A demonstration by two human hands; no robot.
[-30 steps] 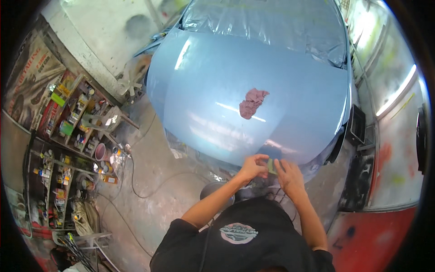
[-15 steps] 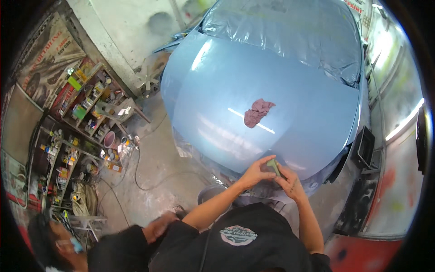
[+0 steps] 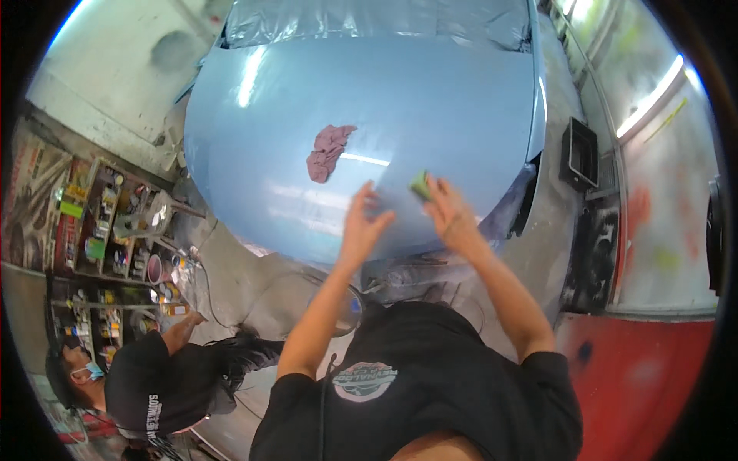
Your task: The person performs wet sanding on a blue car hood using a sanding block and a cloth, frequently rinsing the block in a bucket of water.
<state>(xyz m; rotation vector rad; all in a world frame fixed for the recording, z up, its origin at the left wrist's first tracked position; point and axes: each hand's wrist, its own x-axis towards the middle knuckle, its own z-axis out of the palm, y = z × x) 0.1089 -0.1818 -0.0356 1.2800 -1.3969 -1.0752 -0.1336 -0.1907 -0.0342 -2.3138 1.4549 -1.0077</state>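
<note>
In front of me is a light blue car hood (image 3: 453, 100), glossy with light streaks. My right hand (image 3: 453, 213) is closed on a small green block (image 3: 420, 185) like a sanding block, over the hood's near part. The block is slightly blurred; I cannot tell whether it touches the paint. To its left, my left hand (image 3: 364, 227) holds nothing, its fingers apart above the hood's front portion. A crumpled mauve cloth (image 3: 329, 155) lies on the hood beyond my left hand.
Plastic sheeting (image 3: 369, 21) covers the windshield. At left, a co-worker (image 3: 165, 376) in black stands near shelves (image 3: 108, 223) crowded with cans and bottles. A hose (image 3: 206, 288) trails over the floor. A black crate (image 3: 580, 154) stands right of the car; a bucket (image 3: 346, 307) sits below its front.
My hands have moved apart; both were at the green block, and now only my right has it, out over the hood. The view has shifted, and the co-worker has turned toward the shelves.
</note>
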